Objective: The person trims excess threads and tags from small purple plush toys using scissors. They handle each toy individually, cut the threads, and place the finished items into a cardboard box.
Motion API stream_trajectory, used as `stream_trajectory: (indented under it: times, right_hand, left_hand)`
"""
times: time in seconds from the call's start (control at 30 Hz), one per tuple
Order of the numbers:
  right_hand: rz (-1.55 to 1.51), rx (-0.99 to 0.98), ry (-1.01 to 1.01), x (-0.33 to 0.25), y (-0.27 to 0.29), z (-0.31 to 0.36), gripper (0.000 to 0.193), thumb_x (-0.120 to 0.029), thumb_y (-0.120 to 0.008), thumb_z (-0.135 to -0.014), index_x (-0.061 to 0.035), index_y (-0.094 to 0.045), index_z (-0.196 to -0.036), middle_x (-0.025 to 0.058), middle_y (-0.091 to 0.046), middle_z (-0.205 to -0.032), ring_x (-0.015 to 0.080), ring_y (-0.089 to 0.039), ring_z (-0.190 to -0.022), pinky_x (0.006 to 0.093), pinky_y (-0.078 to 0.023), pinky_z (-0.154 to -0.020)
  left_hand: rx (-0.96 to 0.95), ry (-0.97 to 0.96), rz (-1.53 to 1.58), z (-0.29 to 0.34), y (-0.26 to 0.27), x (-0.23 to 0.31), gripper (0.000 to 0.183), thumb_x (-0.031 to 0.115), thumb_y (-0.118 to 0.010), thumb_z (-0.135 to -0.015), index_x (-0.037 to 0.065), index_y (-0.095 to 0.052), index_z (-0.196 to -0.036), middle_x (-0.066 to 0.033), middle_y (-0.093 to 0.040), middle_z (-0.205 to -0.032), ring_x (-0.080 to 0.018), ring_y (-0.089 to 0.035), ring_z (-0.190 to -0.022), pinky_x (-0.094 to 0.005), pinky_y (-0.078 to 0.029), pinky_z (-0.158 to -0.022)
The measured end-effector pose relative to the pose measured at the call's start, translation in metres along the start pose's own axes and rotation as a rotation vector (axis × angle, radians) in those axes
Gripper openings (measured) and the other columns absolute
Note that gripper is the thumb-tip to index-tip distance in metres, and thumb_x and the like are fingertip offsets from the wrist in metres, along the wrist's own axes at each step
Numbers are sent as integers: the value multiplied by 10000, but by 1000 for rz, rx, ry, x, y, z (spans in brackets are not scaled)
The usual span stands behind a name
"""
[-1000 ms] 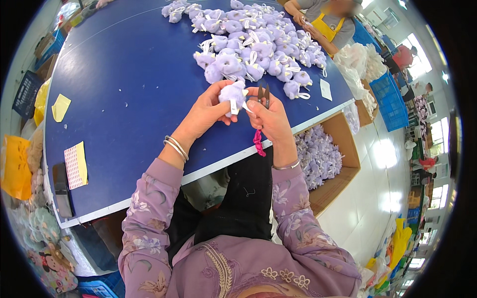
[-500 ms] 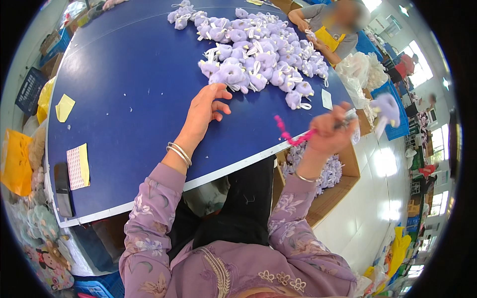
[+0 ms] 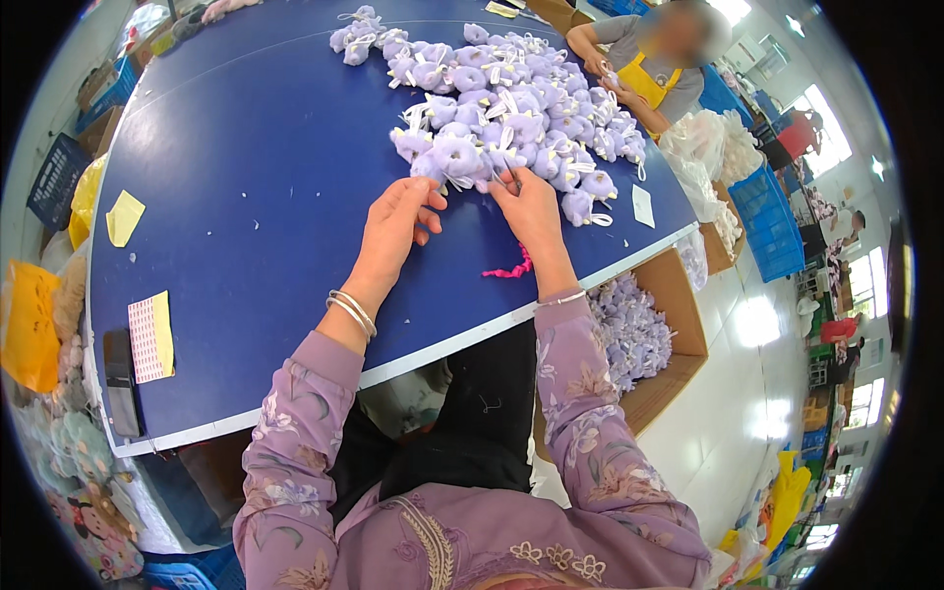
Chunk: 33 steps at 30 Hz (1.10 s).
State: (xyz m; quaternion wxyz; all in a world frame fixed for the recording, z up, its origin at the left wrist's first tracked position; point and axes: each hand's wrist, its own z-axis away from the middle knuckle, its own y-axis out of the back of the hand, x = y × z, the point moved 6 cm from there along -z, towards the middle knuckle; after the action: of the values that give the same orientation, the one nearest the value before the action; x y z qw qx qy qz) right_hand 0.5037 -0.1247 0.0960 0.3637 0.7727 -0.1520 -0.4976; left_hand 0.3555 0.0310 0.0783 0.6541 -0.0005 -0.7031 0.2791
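Note:
A large pile of small lavender plush pieces (image 3: 457,155), with white loops and pale yellow bits, covers the far right of the blue table. My left hand (image 3: 396,218) is at the pile's near edge, its fingers half curled and apart, the fingertips beside or against the nearest plush. A firm hold on it does not show. Just right of it my right hand (image 3: 531,211) is closed on small metal scissors (image 3: 512,176), partly hidden by the fingers, with the tip against the plush pieces. From this hand a pink twisted cord (image 3: 511,269) trails onto the table.
An open cardboard box (image 3: 678,374) of lavender plush stands below the table's right edge. Across the table a person in a yellow apron (image 3: 644,84) handles a plush. A phone (image 3: 122,383), a sticker sheet (image 3: 149,336) and a yellow paper (image 3: 124,218) lie at left. Blue baskets (image 3: 767,221) stand at right.
My right hand has swung from beyond the table's right edge back left to the pile, still with the scissors. The lavender plush blurred in the air at right is gone from there. My left hand has barely moved.

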Motion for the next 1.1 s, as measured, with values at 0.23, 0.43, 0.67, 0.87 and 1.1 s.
stream_trajectory:
  times: [0.23,0.43,0.67,0.87,1.1]
  right_hand:
    - [-106,4,142,-6,1,-6,250,-243,-633,-885,2,-657,-925,99,-647,-690,223,-603,-594,349,-458,-561]
    - [-918,-402,-109,-42,11,36,222,-219,-567,-963,-16,-612,-884,-30,-514,-638,16,-362,-488,198,-272,-432]
    - [-948,-501,-120,-50,4,54,225,-209,-560,-964,-12,-591,-861,-25,-483,-595,28,-349,-467,217,-278,-421]
    - [-1106,-473,-96,-65,4,66,222,-181,-568,-948,-3,-594,-817,-5,-479,-587,45,-348,-441,226,-273,-409]
    - [-1784,-311,461,-54,121,59,329,-321,-451,-989,-43,-587,-1101,69,-639,-964,47,-294,-398,210,-250,-374]
  left_hand:
    - [-24,12,-65,-1,-1,-2,295,300,-505,-995,56,-599,-1132,-31,-624,-952,-95,-585,-732,-220,-423,-609]
    - [-131,8,-98,9,-20,4,457,298,-551,-973,84,-468,-1367,-82,-593,-1143,-135,-644,-846,-239,-466,-671]
    - [-300,-15,-49,11,-27,4,474,220,-638,-919,73,-468,-1336,-62,-648,-999,-118,-637,-788,-229,-473,-634]
    - [-338,40,86,10,-24,-1,399,208,-569,-945,60,-472,-1303,-77,-644,-998,-123,-618,-727,-226,-461,-600]
    - [-84,-33,135,3,-5,10,486,381,-486,-987,33,-445,-1324,-89,-588,-1118,-129,-584,-740,-236,-418,-599]
